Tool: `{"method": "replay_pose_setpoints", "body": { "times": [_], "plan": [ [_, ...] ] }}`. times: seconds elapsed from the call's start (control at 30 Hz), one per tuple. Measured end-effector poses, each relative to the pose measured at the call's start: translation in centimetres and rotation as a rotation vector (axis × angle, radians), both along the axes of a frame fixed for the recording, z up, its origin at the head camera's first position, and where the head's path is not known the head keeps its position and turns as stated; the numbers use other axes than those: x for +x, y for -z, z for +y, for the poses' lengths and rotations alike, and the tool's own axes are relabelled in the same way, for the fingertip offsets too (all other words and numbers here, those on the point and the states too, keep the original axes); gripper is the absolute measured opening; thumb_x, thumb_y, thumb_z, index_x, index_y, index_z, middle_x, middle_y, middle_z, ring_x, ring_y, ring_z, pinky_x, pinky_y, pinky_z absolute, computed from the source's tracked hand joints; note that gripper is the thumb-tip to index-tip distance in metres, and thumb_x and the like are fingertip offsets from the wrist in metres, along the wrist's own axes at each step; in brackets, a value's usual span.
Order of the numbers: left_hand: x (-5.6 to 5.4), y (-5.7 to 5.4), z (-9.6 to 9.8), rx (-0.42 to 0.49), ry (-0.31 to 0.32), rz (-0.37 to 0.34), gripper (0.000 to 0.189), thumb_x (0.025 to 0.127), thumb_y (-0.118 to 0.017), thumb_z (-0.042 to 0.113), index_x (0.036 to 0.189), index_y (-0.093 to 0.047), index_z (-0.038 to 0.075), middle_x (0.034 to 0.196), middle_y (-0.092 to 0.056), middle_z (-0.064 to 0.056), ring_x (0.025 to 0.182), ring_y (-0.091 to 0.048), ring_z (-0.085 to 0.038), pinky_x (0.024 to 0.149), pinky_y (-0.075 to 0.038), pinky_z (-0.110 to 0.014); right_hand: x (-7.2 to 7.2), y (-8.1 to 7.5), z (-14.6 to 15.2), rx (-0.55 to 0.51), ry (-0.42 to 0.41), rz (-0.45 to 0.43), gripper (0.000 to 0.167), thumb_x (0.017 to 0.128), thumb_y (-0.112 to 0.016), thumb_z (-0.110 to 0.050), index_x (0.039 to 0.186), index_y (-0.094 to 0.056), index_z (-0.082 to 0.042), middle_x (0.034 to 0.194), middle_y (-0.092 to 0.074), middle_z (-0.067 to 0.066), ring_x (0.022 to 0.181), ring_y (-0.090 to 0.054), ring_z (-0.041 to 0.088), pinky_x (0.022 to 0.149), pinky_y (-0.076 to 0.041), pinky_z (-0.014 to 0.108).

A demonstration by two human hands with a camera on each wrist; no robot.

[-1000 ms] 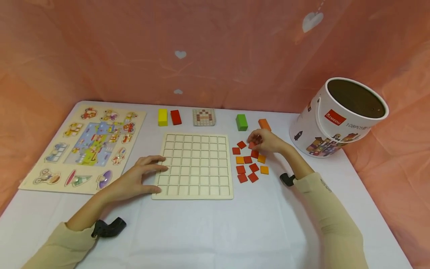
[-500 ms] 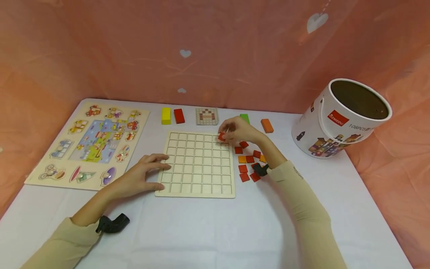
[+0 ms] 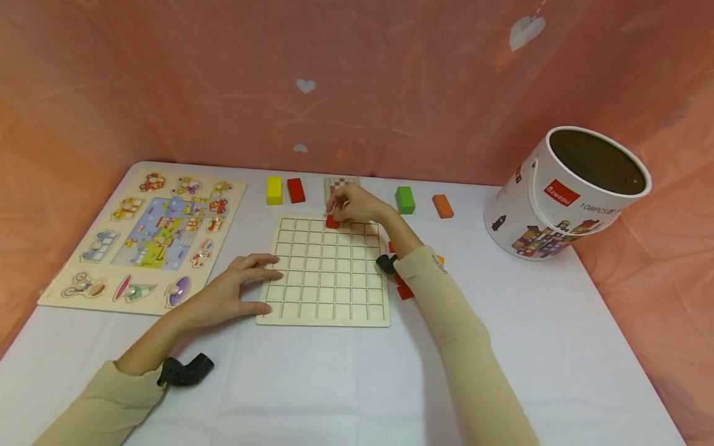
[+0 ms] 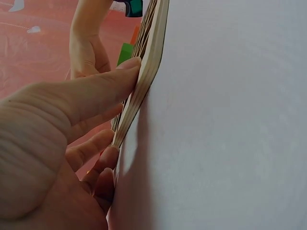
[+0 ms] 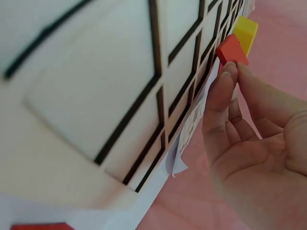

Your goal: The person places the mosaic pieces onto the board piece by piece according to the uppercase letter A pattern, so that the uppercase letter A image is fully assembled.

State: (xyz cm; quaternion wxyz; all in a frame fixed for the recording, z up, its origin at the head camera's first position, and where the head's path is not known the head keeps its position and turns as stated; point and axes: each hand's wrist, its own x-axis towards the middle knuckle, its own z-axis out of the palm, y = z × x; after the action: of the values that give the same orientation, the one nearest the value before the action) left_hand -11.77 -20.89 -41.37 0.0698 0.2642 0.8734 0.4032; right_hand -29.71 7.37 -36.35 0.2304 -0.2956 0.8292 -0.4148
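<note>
A square wooden grid board [image 3: 320,272] lies on the white table. My left hand [image 3: 229,294] rests at its left edge, with thumb and fingertips on the rim; in the left wrist view the thumb [image 4: 103,88] touches the board's edge. My right hand [image 3: 357,203] is over the board's far edge and pinches a red square tile [image 5: 231,49] between thumb and fingers, close over the top row of cells. Behind that hand a small pattern card [image 3: 334,183] is partly covered. More red tiles [image 3: 405,291] lie right of the board, mostly hidden by the right forearm.
Along the back stand a yellow block [image 3: 274,190], a red block [image 3: 296,190], a green block [image 3: 405,200] and an orange block [image 3: 443,206]. At left lies a wooden picture puzzle [image 3: 125,254]. A white bucket [image 3: 513,217] stands at right, before a pink curtain [image 3: 223,80].
My right hand picked a red tile from the loose pile and carried it left to the board's top row. The left hand stays at the board's left edge.
</note>
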Motion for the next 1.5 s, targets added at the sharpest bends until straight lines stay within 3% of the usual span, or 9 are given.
{"method": "replay_pose_setpoints", "body": {
  "times": [0.33,0.5,0.6,0.73,1.07,1.33,1.5],
  "plan": [
    [0.0,-0.1,0.0,-0.003,-0.003,-0.002,0.051,0.08,-0.085,0.022,0.126,-0.067,0.007,0.148,-0.043,-0.012,0.137,-0.031,-0.038,0.106,-0.027,-0.062,0.1,-0.1,-0.4,0.074,-0.016,0.038,0.014,0.086,-0.066,0.008,0.098,-0.073,0.008,0.093,-0.062,0.011,0.076,-0.054,0.017,0.068,-0.047,0.026],
    [0.0,-0.1,0.1,-0.003,-0.005,-0.01,0.051,0.08,-0.084,0.022,0.126,-0.067,0.007,0.149,-0.042,-0.012,0.137,-0.031,-0.038,0.106,-0.027,-0.062,0.1,-0.1,0.3,0.091,-0.04,0.038,0.019,0.088,-0.07,0.001,0.106,-0.071,0.007,0.098,-0.063,0.014,0.082,-0.059,0.02,0.074,-0.049,0.029],
    [0.0,0.0,0.1,0.004,-0.004,-0.01,0.05,0.08,-0.085,0.022,0.125,-0.067,0.008,0.149,-0.042,-0.012,0.137,-0.031,-0.038,0.106,-0.027,-0.063,0.1,-0.2,1.8,0.075,-0.027,0.0,0.024,0.09,-0.071,-0.004,0.113,-0.068,0.005,0.102,-0.066,0.014,0.09,-0.063,0.023,0.081,-0.051,0.031],
    [0.0,0.1,0.1,0.013,0.0,-0.01,0.049,0.08,-0.085,0.021,0.124,-0.067,0.008,0.149,-0.042,-0.012,0.137,-0.031,-0.038,0.106,-0.027,-0.062,0.2,-0.3,5.3,0.043,-0.001,-0.056,0.03,0.092,-0.07,-0.008,0.12,-0.067,0.002,0.104,-0.069,0.013,0.093,-0.066,0.025,0.081,-0.053,0.034],
    [0.0,0.0,0.0,0.006,-0.006,-0.008,0.048,0.08,-0.085,0.022,0.123,-0.068,0.009,0.148,-0.043,-0.012,0.137,-0.031,-0.038,0.106,-0.027,-0.062,1.9,-0.3,14.4,0.032,0.016,-0.137,0.042,0.09,-0.069,-0.001,0.131,-0.059,0.004,0.123,-0.065,0.02,0.115,-0.06,0.033,0.097,-0.049,0.035],
    [0.1,-0.1,0.0,0.001,-0.005,-0.018,0.048,0.081,-0.084,0.025,0.124,-0.068,0.009,0.149,-0.042,-0.011,0.138,-0.03,-0.038,0.106,-0.027,-0.063,2.5,0.7,16.0,0.038,0.027,-0.139,0.043,0.087,-0.073,-0.002,0.129,-0.062,0.0,0.129,-0.064,0.014,0.126,-0.053,0.03,0.107,-0.04,0.048],
    [0.1,-0.1,0.1,0.006,-0.007,-0.017,0.047,0.081,-0.084,0.024,0.124,-0.068,0.01,0.149,-0.043,-0.011,0.137,-0.031,-0.038,0.105,-0.028,-0.063,2.5,1.1,15.9,0.061,0.051,-0.084,0.038,0.086,-0.074,0.001,0.123,-0.065,0.002,0.124,-0.065,0.016,0.121,-0.056,0.031,0.106,-0.04,0.048]
  ]
}}
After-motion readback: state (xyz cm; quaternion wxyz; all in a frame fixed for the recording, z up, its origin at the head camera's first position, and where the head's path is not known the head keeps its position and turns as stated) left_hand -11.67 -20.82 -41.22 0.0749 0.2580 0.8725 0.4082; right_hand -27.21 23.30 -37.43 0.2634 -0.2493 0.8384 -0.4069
